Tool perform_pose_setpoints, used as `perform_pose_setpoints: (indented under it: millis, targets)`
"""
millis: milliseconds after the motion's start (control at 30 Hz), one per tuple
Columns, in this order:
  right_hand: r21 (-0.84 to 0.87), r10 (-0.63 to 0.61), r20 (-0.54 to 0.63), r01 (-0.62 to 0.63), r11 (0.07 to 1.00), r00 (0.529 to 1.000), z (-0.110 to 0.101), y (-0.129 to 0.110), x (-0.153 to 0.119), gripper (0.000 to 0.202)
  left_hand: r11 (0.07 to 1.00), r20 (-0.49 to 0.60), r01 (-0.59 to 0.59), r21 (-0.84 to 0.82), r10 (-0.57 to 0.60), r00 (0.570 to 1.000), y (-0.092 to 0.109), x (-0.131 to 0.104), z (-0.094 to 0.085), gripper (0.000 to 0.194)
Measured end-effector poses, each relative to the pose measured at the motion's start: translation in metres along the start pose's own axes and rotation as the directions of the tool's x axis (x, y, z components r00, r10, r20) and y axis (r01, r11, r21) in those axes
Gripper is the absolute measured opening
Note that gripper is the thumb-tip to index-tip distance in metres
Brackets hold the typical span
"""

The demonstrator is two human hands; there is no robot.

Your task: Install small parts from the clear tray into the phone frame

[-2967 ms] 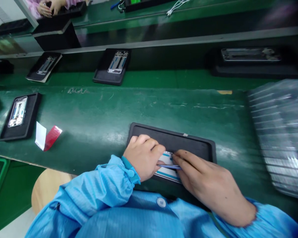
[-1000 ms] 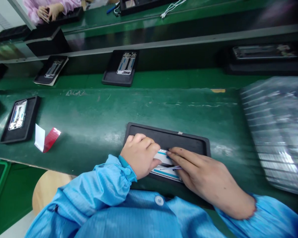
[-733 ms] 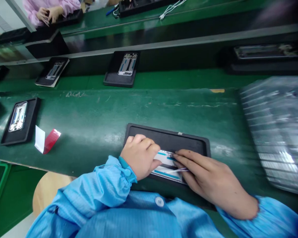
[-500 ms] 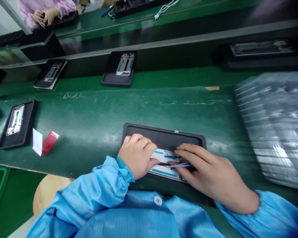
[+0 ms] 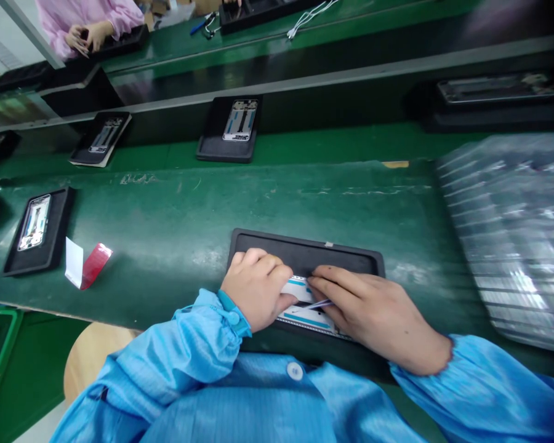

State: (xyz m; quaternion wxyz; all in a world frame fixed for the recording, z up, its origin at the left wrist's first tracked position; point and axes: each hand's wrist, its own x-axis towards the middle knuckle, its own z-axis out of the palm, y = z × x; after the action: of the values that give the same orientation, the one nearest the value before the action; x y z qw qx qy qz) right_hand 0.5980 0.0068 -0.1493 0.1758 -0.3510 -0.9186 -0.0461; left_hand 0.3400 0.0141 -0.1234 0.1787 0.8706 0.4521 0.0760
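A phone frame [image 5: 297, 288], silvery with blue strips and a dark band along its middle, lies in a black tray [image 5: 341, 258] in front of me. My left hand [image 5: 257, 292] is closed over its left end, with the thumb on the frame's face. Thin tweezers [image 5: 314, 304] are pinched in my right hand [image 5: 373, 311], their tips pointing left over the frame. The fingertips of that hand rest at the frame, and its right end is hidden beneath them.
Left on the green bench are a tray [image 5: 58, 240] holding another phone frame and a folded red-and-white film [image 5: 95, 264]. More trays [image 5: 224, 149] stand along the back. Stacked clear plastic trays [image 5: 517, 246] are at right. Across the bench, a person in pink works with both hands.
My right hand has slid left along the phone frame with the tweezers, covering more of it. The left hand stays in place. The view has shifted slightly.
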Motion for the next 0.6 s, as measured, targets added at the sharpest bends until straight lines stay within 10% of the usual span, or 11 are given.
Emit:
perform_pose_setpoints:
  millis: [600]
  targets:
    - [0.099, -0.073, 0.110, 0.062, 0.993, 0.991, -0.013, 0.010, 0.020, 0.019, 1.000, 0.004, -0.020, 0.019, 0.020, 1.000, 0.002, 0.000, -0.001, 0.035]
